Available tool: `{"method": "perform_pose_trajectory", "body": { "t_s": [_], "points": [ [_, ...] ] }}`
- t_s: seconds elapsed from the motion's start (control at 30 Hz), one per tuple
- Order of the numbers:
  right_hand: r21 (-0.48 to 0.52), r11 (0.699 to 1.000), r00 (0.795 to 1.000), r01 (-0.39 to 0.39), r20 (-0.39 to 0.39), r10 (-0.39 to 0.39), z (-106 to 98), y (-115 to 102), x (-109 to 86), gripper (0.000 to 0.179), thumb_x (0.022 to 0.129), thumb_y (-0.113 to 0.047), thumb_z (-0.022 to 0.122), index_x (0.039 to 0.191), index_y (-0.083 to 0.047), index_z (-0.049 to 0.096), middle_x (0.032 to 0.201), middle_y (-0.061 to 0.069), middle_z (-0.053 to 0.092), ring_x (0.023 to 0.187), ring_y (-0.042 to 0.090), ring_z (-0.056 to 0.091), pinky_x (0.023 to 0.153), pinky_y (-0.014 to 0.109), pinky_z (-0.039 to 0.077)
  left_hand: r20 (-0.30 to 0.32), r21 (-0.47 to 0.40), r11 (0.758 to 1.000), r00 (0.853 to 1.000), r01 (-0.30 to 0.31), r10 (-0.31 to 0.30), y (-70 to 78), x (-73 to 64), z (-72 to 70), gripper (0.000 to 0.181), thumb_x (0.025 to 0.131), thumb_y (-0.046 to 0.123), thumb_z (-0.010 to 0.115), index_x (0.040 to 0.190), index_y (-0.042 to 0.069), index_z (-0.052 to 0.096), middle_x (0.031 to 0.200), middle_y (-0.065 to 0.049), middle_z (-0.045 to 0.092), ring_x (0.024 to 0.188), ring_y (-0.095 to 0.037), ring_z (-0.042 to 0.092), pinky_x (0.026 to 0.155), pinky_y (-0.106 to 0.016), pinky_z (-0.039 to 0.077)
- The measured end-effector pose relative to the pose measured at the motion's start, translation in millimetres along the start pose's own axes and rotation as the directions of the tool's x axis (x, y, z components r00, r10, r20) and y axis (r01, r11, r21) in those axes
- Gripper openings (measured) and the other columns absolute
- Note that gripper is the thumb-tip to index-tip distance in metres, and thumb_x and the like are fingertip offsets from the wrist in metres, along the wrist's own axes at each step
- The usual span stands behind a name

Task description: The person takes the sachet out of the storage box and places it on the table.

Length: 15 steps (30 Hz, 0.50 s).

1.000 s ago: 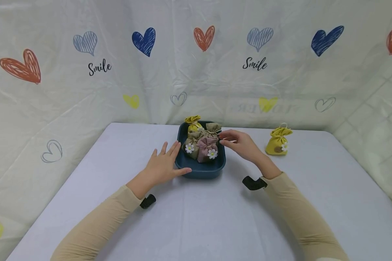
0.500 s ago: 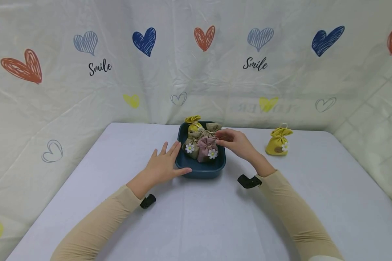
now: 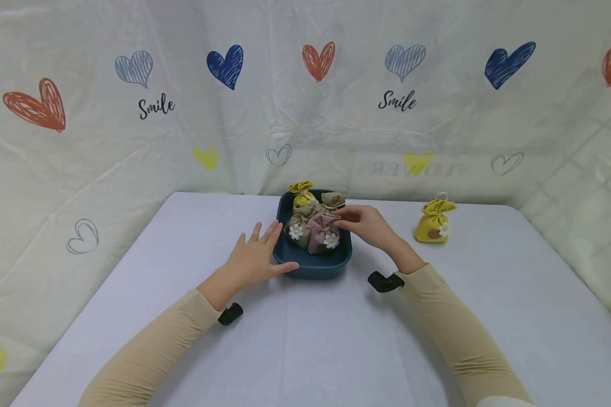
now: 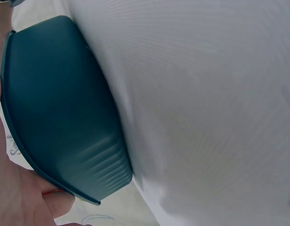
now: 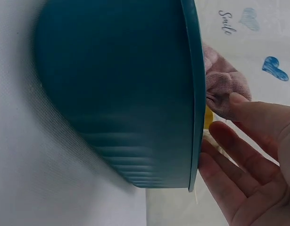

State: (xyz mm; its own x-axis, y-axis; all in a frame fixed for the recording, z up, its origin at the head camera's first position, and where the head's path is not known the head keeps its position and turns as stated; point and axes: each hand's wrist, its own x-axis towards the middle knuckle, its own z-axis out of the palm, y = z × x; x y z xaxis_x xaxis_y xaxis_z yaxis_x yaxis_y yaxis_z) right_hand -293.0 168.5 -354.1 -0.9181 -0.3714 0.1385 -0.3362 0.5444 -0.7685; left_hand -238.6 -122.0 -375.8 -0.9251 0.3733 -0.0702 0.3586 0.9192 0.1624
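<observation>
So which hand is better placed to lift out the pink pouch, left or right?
Right, most likely. The right hand has its thumb at the gathered top of the pink pouch, while the left hand lies with spread fingers at the left edge of the blue tub.

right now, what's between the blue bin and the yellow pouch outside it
The head view shows most of the right hand between the blue bin and the yellow pouch; from the hand on to the pouch, the white tabletop is bare.

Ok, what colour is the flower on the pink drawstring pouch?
The flower is white, yellow in the middle; it shows best in the head view.
</observation>
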Motion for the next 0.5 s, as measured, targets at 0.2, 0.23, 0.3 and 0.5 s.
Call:
{"method": "perform_pose_trajectory", "body": {
  "t_s": [0.2, 0.23, 0.3, 0.5],
  "points": [
    [-0.042, 0.998, 0.999, 0.047, -0.025, -0.048, 5.6, 3.1, 1.4, 0.021, 0.103, -0.013, 0.064, 0.119, -0.001, 0.072, 0.116, 0.015, 0.072, 0.111, 0.031, 0.067, 0.095, 0.049, 0.054, 0.007, 0.009, 1.0, 1.0, 0.01, -0.01, 0.9, -1.8, 0.5, 0.109, 0.09, 0.08, 0.049, 0.166, 0.011, 0.011, 0.171, -0.006, 0.011, 0.155, -0.042, 0.008, 0.118, -0.067, 0.015],
    [-0.049, 0.997, 0.998, 0.06, -0.029, -0.062, 6.6, 3.1, 1.2, 0.02, 0.104, -0.013, 0.064, 0.117, -0.001, 0.071, 0.115, 0.015, 0.072, 0.11, 0.031, 0.068, 0.095, 0.049, 0.054, 0.008, 0.007, 1.0, 1.0, 0.01, -0.01, 1.3, -2.0, 0.5, 0.109, 0.091, 0.08, 0.049, 0.166, 0.011, 0.011, 0.171, -0.006, 0.011, 0.155, -0.041, 0.008, 0.118, -0.067, 0.015],
    [-0.067, 0.994, 0.995, 0.087, -0.033, -0.089, 8.1, 2.6, 0.5, 0.017, 0.104, -0.012, 0.062, 0.115, -0.001, 0.07, 0.113, 0.014, 0.071, 0.107, 0.031, 0.068, 0.092, 0.049, 0.055, 0.009, 0.009, 1.0, 1.0, 0.007, -0.008, 1.7, -1.5, 1.5, 0.109, 0.091, 0.08, 0.049, 0.166, 0.012, 0.011, 0.171, -0.005, 0.01, 0.155, -0.041, 0.008, 0.118, -0.066, 0.014],
    [-0.102, 0.983, 0.987, 0.154, -0.031, -0.158, 9.4, -1.1, 1.0, 0.015, 0.105, -0.012, 0.06, 0.113, -0.001, 0.067, 0.105, 0.013, 0.07, 0.097, 0.034, 0.068, 0.085, 0.048, 0.055, -0.003, 0.018, 1.0, 1.0, 0.005, -0.005, 2.0, 0.2, 1.9, 0.109, 0.091, 0.081, 0.048, 0.166, 0.013, 0.01, 0.171, -0.004, 0.009, 0.155, -0.041, 0.007, 0.119, -0.066, 0.014]
  ]
}}
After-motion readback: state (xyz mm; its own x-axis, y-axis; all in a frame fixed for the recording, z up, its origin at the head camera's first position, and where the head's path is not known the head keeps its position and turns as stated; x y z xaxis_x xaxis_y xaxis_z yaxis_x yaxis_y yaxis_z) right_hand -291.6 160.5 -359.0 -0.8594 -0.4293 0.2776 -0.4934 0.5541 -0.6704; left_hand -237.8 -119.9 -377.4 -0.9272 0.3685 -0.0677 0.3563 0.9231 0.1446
